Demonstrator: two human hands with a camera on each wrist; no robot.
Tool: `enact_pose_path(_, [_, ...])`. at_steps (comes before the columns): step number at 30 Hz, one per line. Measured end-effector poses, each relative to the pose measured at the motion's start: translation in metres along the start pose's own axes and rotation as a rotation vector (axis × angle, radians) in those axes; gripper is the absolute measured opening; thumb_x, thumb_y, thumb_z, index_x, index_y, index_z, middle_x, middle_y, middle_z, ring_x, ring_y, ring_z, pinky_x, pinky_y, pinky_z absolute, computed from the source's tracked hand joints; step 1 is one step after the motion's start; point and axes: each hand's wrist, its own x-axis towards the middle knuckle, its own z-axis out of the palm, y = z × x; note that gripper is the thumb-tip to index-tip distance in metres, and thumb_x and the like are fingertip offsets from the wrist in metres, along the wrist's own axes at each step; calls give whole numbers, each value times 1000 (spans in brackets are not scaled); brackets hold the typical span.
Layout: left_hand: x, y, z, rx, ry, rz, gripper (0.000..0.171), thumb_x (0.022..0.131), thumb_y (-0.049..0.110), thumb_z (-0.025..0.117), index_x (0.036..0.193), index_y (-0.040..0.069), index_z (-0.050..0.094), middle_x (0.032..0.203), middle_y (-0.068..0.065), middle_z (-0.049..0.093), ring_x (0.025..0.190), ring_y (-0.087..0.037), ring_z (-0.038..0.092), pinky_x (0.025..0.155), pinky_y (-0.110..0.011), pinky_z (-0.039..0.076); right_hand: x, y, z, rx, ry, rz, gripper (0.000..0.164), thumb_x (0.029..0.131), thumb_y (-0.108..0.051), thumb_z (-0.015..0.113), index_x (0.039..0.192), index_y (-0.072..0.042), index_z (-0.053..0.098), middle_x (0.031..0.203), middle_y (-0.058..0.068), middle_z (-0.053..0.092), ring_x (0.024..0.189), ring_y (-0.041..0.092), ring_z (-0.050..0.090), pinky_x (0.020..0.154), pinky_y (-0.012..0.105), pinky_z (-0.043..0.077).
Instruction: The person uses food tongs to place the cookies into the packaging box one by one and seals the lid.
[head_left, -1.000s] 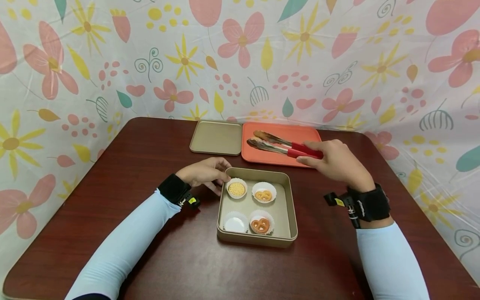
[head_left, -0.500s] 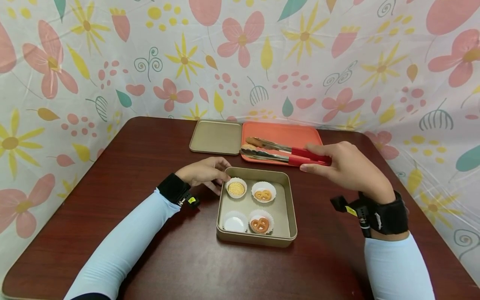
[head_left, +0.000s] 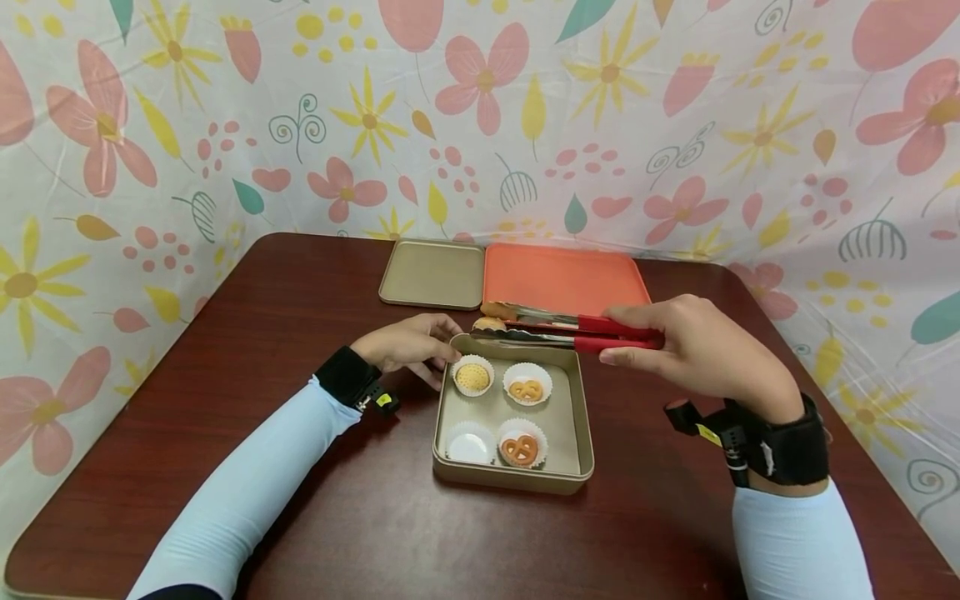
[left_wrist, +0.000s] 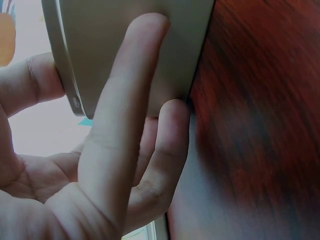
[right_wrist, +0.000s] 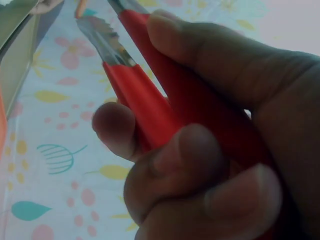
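Note:
In the head view my left hand (head_left: 408, 343) steadies a gold tin box (head_left: 558, 417) at its far left corner. The thumb lies at the rim, and the fingers (left_wrist: 120, 95) press the outer wall. My right hand (head_left: 693, 342) grips red-handled tongs (head_left: 611, 327) behind the box. Between their metal jaws is a small golden-brown baked piece (head_left: 491, 323), partly hidden, over the far rim. Inside the box sit a paper cup with a round yellow cracker (head_left: 472, 377), cups with a light pretzel (head_left: 526, 390) and a darker pretzel (head_left: 520, 451), and a bare white cup (head_left: 470, 445).
An orange tray (head_left: 566, 275) lies behind the box, beside a flat gold lid (head_left: 433, 275). The dark wooden table (head_left: 337, 517) extends around the box. A flower-patterned cloth (head_left: 480, 125) hangs along the table's back.
My right hand has brought the tongs and baked piece from over the orange tray toward me and slightly left, to the box's far rim. The left hand and box have stayed put.

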Motion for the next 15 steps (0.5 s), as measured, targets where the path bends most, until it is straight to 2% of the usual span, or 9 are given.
enact_pose_path(2, [0,0,0,-1,1,-1,46,94,0,65,135,-1,43,120,-19,50,87,-26,57,75,-47,66,0,-2,0,-5,-10,-17,40,88,-27,83,123,-10,74,85,-15,70,67,-1,54,64,21,50])
enact_pose_path(4, [-1,1,0,-3,2,-4,46,94,0,65,135,0,43,122,-19,50,87,-26,57,75,-47,66,0,-4,0,-5,-28,-23,40,88,-27,83,122,-10,75,98,-8,75,73,-2,57,67,22,53])
enact_pose_path(6, [-1,2,0,-3,1,-8,46,94,0,65,135,0,44,122,-19,50,87,-26,58,75,-47,66,-1,-7,0,4,-55,-18,41,89,-29,82,123,-8,75,108,-1,76,71,-3,56,66,22,52])
enact_pose_path(12, [-1,2,1,-6,-2,-3,44,94,-2,64,134,0,44,121,-19,51,85,-26,59,75,-48,66,0,-16,2,75,-142,18,44,91,-34,79,125,-7,73,96,-5,76,56,-4,45,54,19,44])
enact_pose_path(15, [-1,1,0,-8,-1,1,43,94,-2,63,133,0,45,119,-19,51,83,-26,59,75,-48,66,1,-20,3,84,-171,25,44,91,-35,79,126,-8,73,95,-9,75,57,-3,46,50,19,43])
